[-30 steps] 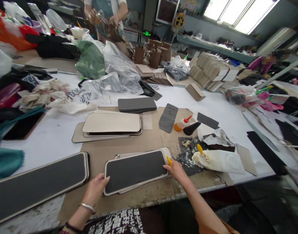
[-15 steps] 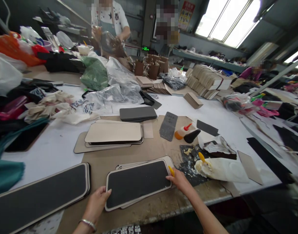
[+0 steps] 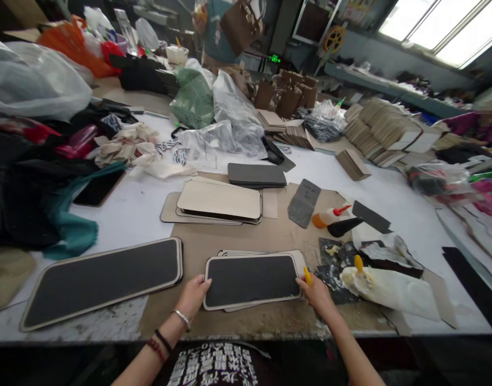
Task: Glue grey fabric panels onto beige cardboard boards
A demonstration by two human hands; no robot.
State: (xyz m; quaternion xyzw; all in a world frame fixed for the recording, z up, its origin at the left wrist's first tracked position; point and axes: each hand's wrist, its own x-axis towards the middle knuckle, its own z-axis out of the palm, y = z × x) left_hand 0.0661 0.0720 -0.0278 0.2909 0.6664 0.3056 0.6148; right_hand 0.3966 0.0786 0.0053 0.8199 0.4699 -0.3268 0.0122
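A black panel with a cream border lies on a few similar rounded panels in front of me. My left hand pinches its left edge, thumb on top. At the right edge, my right hand grips the panel between thumb and fingers. A yellow handle sticks up from that same hand; its working end is hidden. Left of my left hand rests a longer stack of black panels with pale borders. Behind the held panel is a stack of cream panels.
On the right, a whitish slab carries pale paste and a yellow-handled tool. A red-tipped glue bottle stands behind, beside a black cone-shaped piece. Plastic bags and bundled boards fill the back. A co-worker holds a brown bag.
My view has shifted left and tilted, moving the table scene rightward. The held panel now sits straighter, with both hands still at its ends. The co-worker's brown bag is raised higher.
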